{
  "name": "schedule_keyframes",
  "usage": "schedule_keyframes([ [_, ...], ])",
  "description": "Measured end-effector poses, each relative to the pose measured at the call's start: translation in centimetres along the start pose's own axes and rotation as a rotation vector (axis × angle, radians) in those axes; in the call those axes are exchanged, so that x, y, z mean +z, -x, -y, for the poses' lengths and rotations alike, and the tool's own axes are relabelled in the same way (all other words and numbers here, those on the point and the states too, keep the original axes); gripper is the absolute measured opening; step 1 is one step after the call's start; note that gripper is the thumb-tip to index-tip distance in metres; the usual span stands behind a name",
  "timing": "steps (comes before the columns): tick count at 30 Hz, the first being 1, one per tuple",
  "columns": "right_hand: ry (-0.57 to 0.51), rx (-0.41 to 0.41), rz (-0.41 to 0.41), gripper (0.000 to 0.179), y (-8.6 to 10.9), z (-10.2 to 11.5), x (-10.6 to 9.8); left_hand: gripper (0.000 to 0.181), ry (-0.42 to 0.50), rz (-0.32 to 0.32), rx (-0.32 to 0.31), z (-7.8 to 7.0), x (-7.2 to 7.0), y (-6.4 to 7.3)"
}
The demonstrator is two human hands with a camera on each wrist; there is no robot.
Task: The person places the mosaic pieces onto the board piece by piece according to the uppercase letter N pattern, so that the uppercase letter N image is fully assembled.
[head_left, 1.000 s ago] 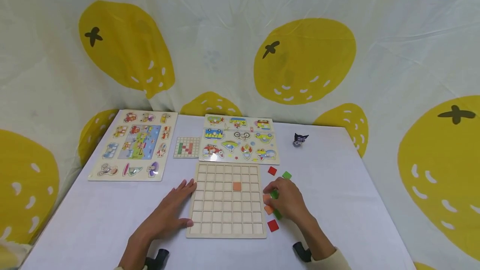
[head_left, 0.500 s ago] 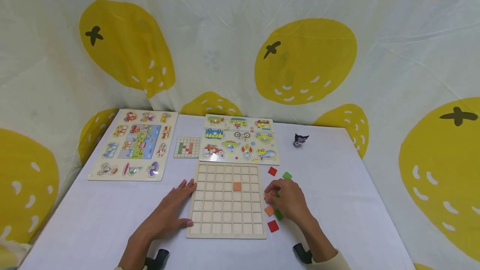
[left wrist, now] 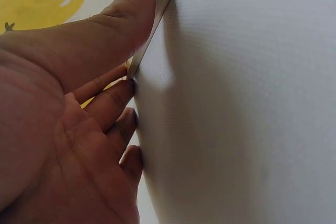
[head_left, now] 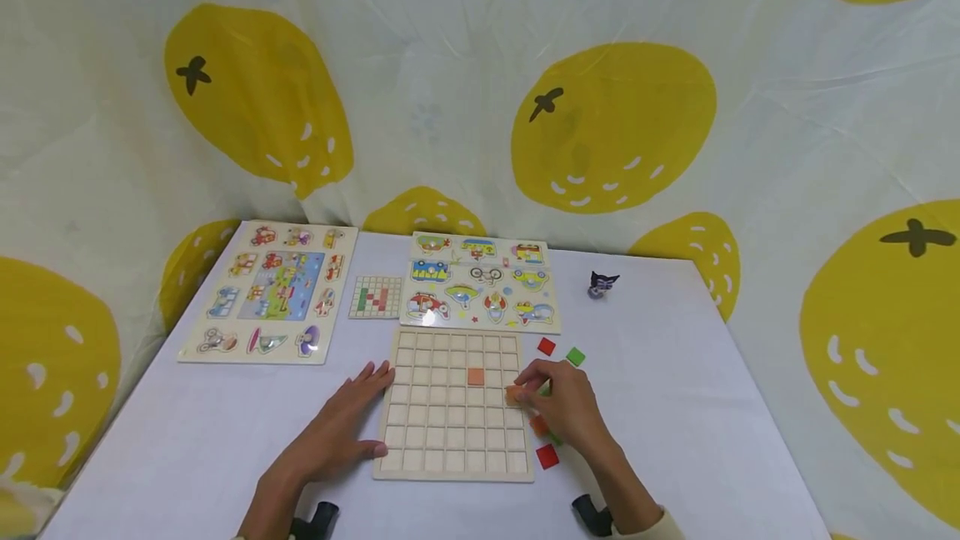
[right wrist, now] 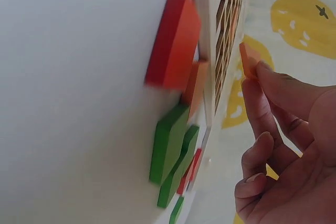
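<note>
My right hand (head_left: 566, 407) pinches an orange square tile (right wrist: 249, 61) between thumb and fingertips, held over the right edge of the wooden grid board (head_left: 450, 472). One orange tile (head_left: 476, 377) sits in a cell toward the board's upper right. My left hand (head_left: 337, 423) lies along the board's left side, thumb and fingertips touching its edge with the fingers extended. Beside the board on the right are loose tiles: a red tile (head_left: 547, 457) nearest me, another orange tile (head_left: 539, 426) partly under the hand, green tiles (right wrist: 169, 142), and a red tile (head_left: 546, 347) farther back.
A small pattern card (head_left: 375, 297) with green and red squares lies behind the grid board. Two picture puzzle boards stand nearby, a vehicle puzzle (head_left: 480, 283) at the back and a larger puzzle (head_left: 270, 294) at left. A small dark figurine (head_left: 602, 284) stands at back right.
My right hand has picked up an orange tile from the loose ones and moved left with it to the grid board's right edge. The left hand has stayed in place.
</note>
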State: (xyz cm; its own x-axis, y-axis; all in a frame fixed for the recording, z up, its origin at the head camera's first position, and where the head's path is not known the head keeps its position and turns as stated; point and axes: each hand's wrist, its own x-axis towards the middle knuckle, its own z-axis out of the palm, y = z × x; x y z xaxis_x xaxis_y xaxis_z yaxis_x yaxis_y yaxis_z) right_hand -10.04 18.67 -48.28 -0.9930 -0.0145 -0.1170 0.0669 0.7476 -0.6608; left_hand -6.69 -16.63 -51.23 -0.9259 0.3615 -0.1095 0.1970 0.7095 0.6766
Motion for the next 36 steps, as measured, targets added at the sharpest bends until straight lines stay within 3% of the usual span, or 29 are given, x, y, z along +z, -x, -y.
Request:
schedule_keyframes([
  [10,-0.003,-0.034,0.018,0.018,-0.1,1.7,1.7,0.109,0.003,-0.016,0.026,-0.1,-0.1,0.2],
  [19,0.033,-0.120,0.029,0.018,-0.5,3.0,3.2,0.109,0.004,-0.013,0.018,-0.1,-0.1,0.2],
  [31,0.163,-0.129,0.021,0.018,-0.9,3.9,4.2,0.110,-0.004,-0.023,0.026,-0.1,0.1,0.3],
  [36,0.153,-0.112,0.033,0.016,-0.9,3.8,4.2,0.111,0.001,-0.019,0.014,0.1,0.2,0.2],
])
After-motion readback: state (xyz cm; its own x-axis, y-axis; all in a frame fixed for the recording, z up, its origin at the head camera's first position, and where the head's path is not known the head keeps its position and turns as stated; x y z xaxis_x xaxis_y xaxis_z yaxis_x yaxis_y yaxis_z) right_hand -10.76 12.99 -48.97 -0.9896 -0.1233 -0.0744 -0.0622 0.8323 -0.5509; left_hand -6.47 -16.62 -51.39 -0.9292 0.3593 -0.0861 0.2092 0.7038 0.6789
